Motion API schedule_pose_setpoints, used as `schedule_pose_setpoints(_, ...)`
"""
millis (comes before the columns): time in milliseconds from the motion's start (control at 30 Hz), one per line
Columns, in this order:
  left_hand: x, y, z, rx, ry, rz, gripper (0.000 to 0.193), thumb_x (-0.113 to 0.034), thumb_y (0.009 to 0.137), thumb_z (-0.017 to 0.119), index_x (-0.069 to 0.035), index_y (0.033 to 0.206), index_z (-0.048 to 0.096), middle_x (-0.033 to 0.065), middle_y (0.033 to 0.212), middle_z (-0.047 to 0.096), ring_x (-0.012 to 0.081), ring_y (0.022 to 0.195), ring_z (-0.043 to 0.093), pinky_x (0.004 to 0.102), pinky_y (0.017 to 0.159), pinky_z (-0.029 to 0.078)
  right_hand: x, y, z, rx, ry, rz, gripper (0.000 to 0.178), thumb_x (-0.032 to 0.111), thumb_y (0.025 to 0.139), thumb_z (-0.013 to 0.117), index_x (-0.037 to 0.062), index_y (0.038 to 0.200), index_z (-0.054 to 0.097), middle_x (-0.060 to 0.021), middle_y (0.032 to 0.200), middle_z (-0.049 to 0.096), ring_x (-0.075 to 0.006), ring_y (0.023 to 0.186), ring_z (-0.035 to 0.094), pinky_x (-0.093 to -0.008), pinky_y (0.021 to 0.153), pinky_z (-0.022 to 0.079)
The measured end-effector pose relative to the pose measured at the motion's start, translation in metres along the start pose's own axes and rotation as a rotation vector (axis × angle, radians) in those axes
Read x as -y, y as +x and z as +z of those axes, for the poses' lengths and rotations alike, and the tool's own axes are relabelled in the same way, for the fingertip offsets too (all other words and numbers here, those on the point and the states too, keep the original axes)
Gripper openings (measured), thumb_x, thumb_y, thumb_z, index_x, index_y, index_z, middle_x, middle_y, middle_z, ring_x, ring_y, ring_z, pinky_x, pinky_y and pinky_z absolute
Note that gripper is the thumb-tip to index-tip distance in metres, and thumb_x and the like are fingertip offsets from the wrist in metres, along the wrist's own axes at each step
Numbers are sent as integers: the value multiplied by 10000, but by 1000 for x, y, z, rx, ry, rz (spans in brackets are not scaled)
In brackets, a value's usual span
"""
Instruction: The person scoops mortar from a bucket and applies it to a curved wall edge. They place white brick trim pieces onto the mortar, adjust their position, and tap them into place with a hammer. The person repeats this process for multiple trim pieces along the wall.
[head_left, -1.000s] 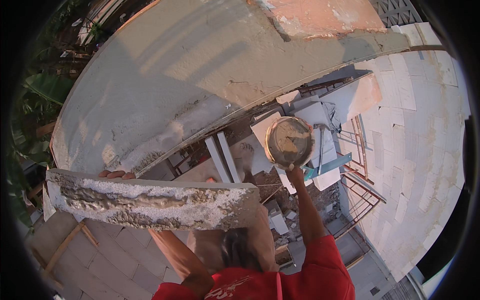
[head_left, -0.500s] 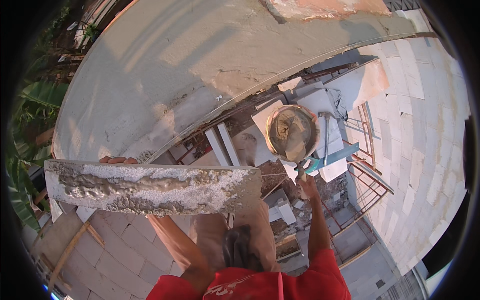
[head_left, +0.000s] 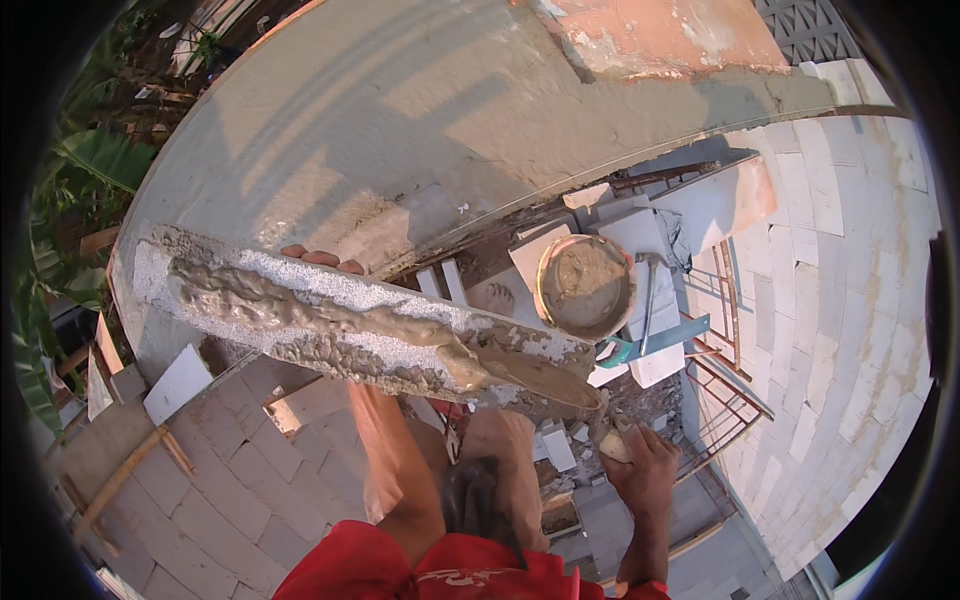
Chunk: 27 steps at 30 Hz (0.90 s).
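Note:
My left hand grips a long pale masonry block from beneath, its fingertips curled over the far edge. The block is held up in front of me, tilted with its right end nearer. Wet grey mortar lies in thick ridges along its top face. In my right hand is a trowel, fingers wrapped round the handle. Its blade, coated with mortar, rests on the block's right end. Just beyond that end stands a round bucket of mortar.
A handsaw with a teal handle and a hammer-like tool lie on stacked blocks right of the bucket. Ahead runs a wide mortar-coated wall. To the right are a pale block wall and rusty metal frames.
The trowel has come from the bucket to the block's right end, carrying mortar. The block has swung, its left end farther away and its right end nearer. My right hand has moved nearer.

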<state>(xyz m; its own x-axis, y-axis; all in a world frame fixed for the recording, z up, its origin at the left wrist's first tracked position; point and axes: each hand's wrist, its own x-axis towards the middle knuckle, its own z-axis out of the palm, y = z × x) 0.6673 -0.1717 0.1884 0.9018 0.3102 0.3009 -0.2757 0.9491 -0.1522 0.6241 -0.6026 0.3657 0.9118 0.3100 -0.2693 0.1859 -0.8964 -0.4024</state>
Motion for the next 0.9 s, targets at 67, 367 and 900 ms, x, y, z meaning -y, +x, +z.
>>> schedule_pose_setpoints(67, -1, 4, -7, 70, -20, -65, 614, -420, 1019, 665, -134, 1526, 469, 159, 1519, 488, 323, 1444, 420, 545, 1242, 339, 15, 8, -1, 10, -9, -21, 436, 115, 671, 840, 32, 1085, 730, -155, 891, 734, -360, 774, 724, -430, 690, 571)
schedule_pose_setpoints(367, 5, 2, 1, 7, -5, 48, 612, -391, 987, 724, -112, 1488, 512, 149, 1444, 541, 285, 1397, 468, 512, 1245, 293, 59, 5, -42, 431, 177, 288, 529, 227, 738, 852, 56, 1213, 692, -186, 933, 738, -376, 874, 733, -453, 762, 574)
schedule_pose_setpoints(900, 7, 18, 7, -62, 6, 94, 610, -369, 904, 820, -167, 1421, 567, 77, 1322, 622, 204, 1303, 528, 477, 1176, 377, -73, -52, -53, 884, 1427, 563, 371, 249, 951, 759, -87, 1061, 644, -72, 727, 637, -161, 582, 648, -314, 504, 519)
